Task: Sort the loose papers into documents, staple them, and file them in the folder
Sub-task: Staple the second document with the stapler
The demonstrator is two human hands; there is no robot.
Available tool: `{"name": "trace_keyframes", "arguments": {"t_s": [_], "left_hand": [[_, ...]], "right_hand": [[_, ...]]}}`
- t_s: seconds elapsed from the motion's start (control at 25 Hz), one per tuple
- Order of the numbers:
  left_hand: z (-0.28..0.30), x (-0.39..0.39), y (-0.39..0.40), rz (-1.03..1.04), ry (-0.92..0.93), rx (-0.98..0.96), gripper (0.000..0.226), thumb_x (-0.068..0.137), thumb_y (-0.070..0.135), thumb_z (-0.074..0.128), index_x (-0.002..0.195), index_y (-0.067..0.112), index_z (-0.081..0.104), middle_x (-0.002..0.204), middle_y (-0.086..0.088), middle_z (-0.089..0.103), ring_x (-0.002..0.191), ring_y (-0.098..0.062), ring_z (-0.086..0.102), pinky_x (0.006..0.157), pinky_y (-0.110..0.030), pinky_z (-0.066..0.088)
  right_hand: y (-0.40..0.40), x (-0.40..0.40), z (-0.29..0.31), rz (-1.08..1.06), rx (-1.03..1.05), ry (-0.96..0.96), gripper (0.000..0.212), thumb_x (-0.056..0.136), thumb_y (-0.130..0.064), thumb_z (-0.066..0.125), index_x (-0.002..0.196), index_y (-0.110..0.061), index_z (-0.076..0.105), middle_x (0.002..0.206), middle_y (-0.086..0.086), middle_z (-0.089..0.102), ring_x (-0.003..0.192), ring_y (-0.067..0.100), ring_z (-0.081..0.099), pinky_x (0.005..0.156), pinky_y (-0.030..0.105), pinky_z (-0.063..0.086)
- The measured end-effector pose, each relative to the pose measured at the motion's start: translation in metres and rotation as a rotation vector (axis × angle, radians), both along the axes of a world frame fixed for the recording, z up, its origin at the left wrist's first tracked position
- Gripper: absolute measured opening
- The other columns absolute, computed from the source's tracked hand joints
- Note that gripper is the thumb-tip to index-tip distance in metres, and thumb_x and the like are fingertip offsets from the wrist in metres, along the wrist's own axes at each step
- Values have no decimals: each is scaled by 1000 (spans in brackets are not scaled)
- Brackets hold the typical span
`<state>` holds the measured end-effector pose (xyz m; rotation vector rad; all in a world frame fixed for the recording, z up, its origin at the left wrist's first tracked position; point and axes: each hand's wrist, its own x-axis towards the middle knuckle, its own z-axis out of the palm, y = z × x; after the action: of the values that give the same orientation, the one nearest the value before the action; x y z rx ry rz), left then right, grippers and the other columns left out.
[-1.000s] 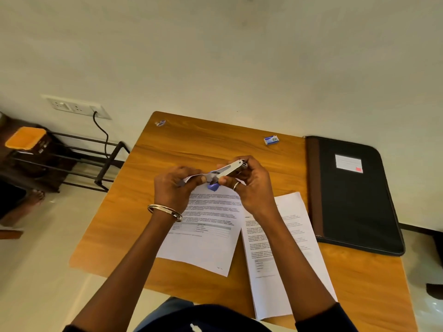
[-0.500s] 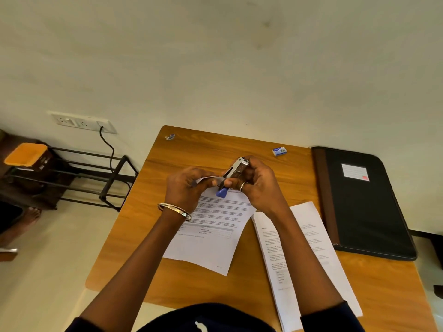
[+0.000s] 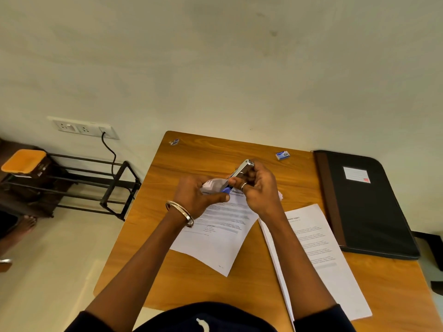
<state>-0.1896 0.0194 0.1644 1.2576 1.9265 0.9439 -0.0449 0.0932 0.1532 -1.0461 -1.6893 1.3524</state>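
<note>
Steel stapler (image 3: pixel 240 173) gripped by right hand (image 3: pixel 259 188); left hand (image 3: pixel 195 195) fingers pinch paper corner (image 3: pixel 212 185)

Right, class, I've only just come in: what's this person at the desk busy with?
The person is stapling. The right hand grips a stapler at the top corner of a printed document, which the left hand pinches and lifts. A second stack of papers lies beside it on the wooden table. The black folder lies closed to the right, and a small staple box sits near the far edge.
</note>
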Motion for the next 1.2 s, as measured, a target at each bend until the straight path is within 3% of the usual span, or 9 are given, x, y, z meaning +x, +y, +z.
{"name": "trace_keyframes", "arguments": {"t_s": [0.28,0.44,0.52,0.64,0.72,0.8,0.92,1.04,1.2], "left_hand": [[-5,6,5,-17,-98,-69,38,71,19,78,106,13,65,85,-1,62,75,-17,56,63,-24,48],[-7,9,7,148,-80,7,30,75,25,76,100,12,66,83,-3,66,72,-16,61,61,-27,52],[0,16,9,169,-139,59,24,74,23,76,92,10,67,80,-1,67,69,-15,64,57,-27,54],[20,41,16,134,-368,123,20,70,13,78,86,6,70,75,2,71,63,-11,68,54,-24,54],[30,62,26,81,-560,108,26,66,17,79,87,4,71,81,-5,74,71,-20,71,60,-30,57],[35,82,41,77,-725,95,29,66,18,77,88,0,70,90,-15,72,78,-30,70,68,-40,58],[30,111,67,173,-964,81,19,77,12,71,91,0,67,93,-17,71,77,-29,69,71,-42,57],[18,130,85,184,-1163,16,20,84,17,65,98,3,64,90,-11,70,75,-24,69,66,-37,57],[10,168,93,122,-1270,-150,25,85,27,61,98,6,65,84,-10,71,71,-24,68,62,-37,58]], "right_hand": [[0,20,3,-66,-168,245,30,78,-8,71,105,-5,59,95,8,73,88,23,70,71,33,57],[7,69,-8,-585,-373,669,28,89,-14,62,117,-14,56,98,6,66,86,24,68,68,30,57],[11,108,-29,-807,-499,616,32,90,-28,64,120,-19,56,94,8,62,83,23,64,67,33,56],[-2,147,-50,-586,-649,413,10,94,-22,56,98,-19,64,94,10,64,72,20,67,68,35,56],[-19,157,-54,-337,-835,479,23,87,-26,62,101,-11,70,93,12,70,64,20,68,61,31,57],[-24,168,-66,-251,-752,394,55,64,-42,81,108,-11,70,103,10,72,74,24,70,70,37,58],[-22,197,-78,-256,-507,219,42,61,-39,86,95,-17,74,112,12,70,103,32,67,96,56,48],[-10,223,-79,-327,-529,245,46,64,-39,81,102,-16,70,115,4,70,108,26,66,100,51,47],[8,244,-77,-296,-643,319,20,81,-30,69,86,-11,64,78,1,72,70,19,70,63,31,58]]}}
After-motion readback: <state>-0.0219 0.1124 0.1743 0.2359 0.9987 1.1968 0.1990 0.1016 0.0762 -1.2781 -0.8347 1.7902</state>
